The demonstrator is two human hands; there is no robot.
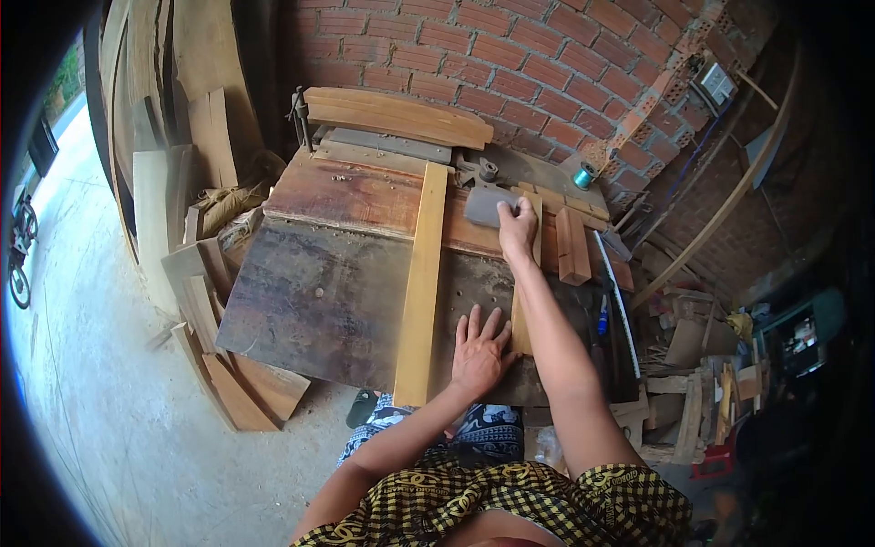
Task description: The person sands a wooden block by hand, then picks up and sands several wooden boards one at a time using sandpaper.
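My right hand is closed on a grey rectangular sheet that looks like sandpaper, with the thumb along its edge. It is over the far part of the workbench, beside a narrow wooden strip partly hidden under my right forearm. My left hand lies palm down with its fingers spread, near the close end of that strip. To its left, a longer pale wooden board runs across the bench from front to back and sticks out past the front edge.
Short reddish wood blocks sit on the bench's right, with a blue-handled tool nearer me. A teal spool stands at the back before the brick wall. Offcuts lean at the left; a metal clamp rises at the back left.
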